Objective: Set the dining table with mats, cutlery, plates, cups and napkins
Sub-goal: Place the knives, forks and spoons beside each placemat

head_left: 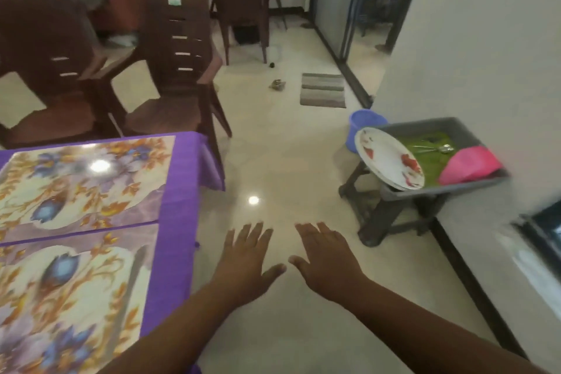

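We see a purple tablecloth (179,222) carrying two mats – the far mat (82,182) and the near mat (69,297) – both printed cream with blue flowers and orange-gold leaves. Dark brown chairs (179,70) stand behind. The floor (273,161) is glossy cream. A small rug (323,90) is striped in greys. A grey tray (431,191) holds white plates (388,158) with red-orange floral motifs, a green cloth (425,146), silver cutlery (437,149) and something bright pink (469,165). Behind it – a blue bucket (362,124). The wall (485,39) is off-white.

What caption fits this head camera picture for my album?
Two open hands, left hand and right hand, between floral mats and plates.
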